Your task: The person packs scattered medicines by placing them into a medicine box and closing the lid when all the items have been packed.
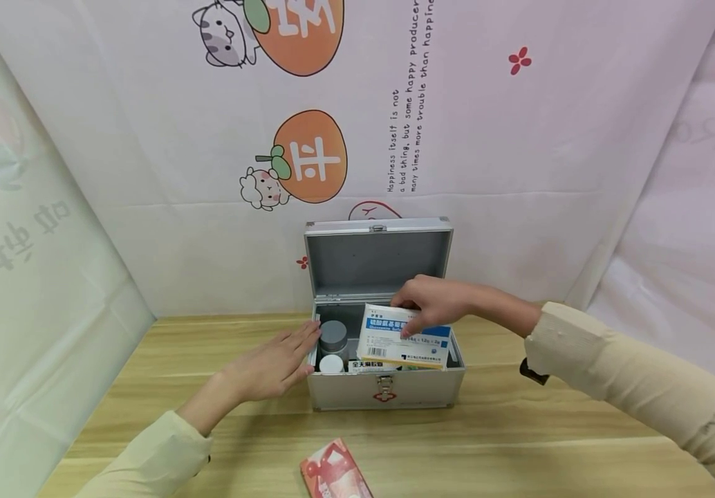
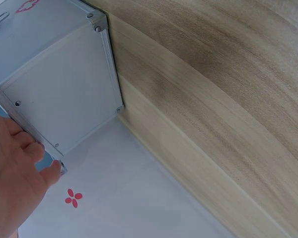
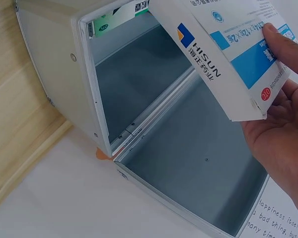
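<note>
A silver medicine case (image 1: 345, 393) stands on the table with its grey-lined lid (image 1: 379, 263) raised. My right hand (image 1: 438, 303) grips a white and blue medicine box (image 1: 388, 339) between thumb and fingers, tilted over the case's opening. In the right wrist view the thumb lies across the printed face of the medicine box (image 3: 248, 54). My left hand (image 1: 273, 363) rests on the case's left rim, fingers extended; the left wrist view shows the hand (image 2: 20, 163) against the case's side (image 2: 64, 94). Inside stand a grey-lidded jar (image 1: 333, 335), a white-capped bottle (image 1: 331, 364) and a white carton (image 1: 373, 366).
A red and pink box (image 1: 335, 472) lies on the wooden table (image 1: 258, 443) near the front edge of the view. Behind the case hangs a printed white cloth (image 1: 488, 173). A green and white carton (image 3: 121, 20) shows inside the case.
</note>
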Available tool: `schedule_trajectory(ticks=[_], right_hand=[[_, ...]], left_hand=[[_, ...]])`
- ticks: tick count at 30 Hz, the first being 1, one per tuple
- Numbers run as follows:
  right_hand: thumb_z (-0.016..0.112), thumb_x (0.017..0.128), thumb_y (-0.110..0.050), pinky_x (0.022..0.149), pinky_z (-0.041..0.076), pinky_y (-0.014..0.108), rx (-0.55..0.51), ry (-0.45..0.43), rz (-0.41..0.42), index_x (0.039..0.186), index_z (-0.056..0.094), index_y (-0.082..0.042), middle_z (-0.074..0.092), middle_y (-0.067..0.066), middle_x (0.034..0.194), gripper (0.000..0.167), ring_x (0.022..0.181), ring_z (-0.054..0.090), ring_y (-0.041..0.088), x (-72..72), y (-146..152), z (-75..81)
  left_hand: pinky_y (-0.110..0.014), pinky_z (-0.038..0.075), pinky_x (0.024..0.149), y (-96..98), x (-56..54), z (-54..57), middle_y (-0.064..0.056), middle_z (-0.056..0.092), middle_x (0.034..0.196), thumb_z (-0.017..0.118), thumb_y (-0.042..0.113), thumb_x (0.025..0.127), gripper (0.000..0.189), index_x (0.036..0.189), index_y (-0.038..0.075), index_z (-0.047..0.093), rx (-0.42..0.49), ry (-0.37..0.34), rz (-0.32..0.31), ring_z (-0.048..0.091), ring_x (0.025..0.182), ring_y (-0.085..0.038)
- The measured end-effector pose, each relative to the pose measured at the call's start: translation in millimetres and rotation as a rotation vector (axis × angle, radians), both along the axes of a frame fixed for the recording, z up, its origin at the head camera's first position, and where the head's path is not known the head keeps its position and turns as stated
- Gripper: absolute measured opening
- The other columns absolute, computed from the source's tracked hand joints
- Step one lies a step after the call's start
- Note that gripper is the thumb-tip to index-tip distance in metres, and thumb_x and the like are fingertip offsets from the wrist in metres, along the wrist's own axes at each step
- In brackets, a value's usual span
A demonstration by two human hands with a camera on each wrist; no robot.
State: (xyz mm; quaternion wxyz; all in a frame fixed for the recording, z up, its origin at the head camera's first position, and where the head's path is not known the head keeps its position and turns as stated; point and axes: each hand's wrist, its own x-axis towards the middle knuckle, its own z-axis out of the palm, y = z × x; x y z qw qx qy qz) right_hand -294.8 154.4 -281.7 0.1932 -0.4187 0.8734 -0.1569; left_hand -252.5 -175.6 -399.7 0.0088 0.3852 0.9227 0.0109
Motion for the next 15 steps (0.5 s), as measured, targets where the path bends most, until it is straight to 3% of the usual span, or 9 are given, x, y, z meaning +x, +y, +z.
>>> schedule_trajectory(ticks=[15], right_hand=[[0.075, 0.09, -0.026, 0.071, 0.057, 0.019, 0.047, -0.021, -0.009, 0.108, 0.072, -0.015, 0.074, -0.007, 0.09, 0.022, 0.074, 0.067, 0.003, -15.2, -8.3, -13.6]], left_hand=[[-0.051, 0.026, 0.123, -0.6, -0.4, -2.2, -0.017, 0.014, 0.167, 0.034, 0.04, 0.108, 0.065, 0.158, 0.001, 0.019, 0.006, -0.01, 0.005, 0.017, 0.155, -0.031]])
